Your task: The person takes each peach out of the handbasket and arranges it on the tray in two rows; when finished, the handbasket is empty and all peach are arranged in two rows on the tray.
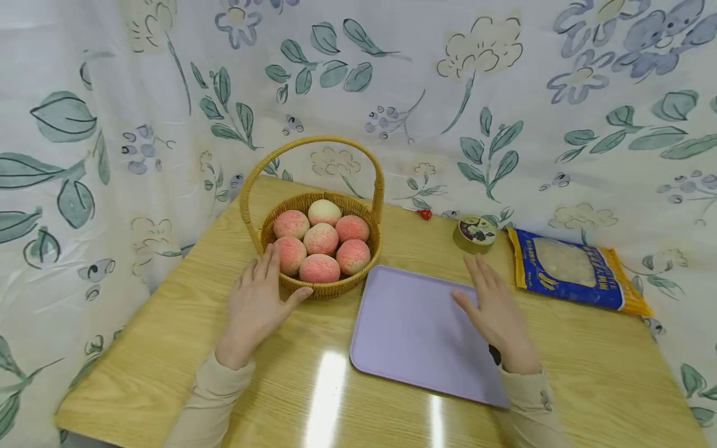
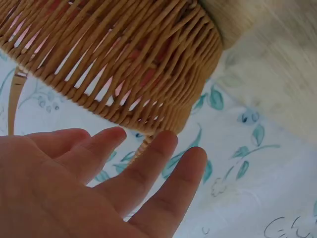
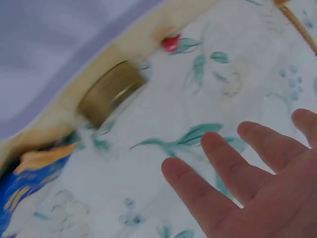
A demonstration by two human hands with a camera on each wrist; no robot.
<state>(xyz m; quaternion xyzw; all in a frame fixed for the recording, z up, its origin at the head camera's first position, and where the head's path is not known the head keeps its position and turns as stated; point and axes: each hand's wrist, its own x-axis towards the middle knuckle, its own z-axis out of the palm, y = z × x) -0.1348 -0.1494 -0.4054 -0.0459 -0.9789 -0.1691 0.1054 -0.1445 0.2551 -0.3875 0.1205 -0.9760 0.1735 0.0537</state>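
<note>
A wicker basket [image 1: 330, 289] with a tall arched handle stands at the left back of the table, holding several pink and cream peach-like balls [image 1: 321, 239]. My left hand [image 1: 259, 305] is at the basket's front left side, fingers extended and thumb spread, holding nothing. In the left wrist view its fingertips are close to the basket's woven wall [image 2: 124, 64]. My right hand [image 1: 495, 308], fingers straight and thumb apart, hovers over the right part of a lilac tray [image 1: 414, 330] with nothing in its grasp.
Behind the tray stands a round gold tin [image 1: 474, 235] with a patterned lid. Farther right lies a blue and orange packet [image 1: 577, 270] with a see-through window. A small red object [image 1: 424, 214] lies near the back edge, against the floral curtain [image 1: 414, 93].
</note>
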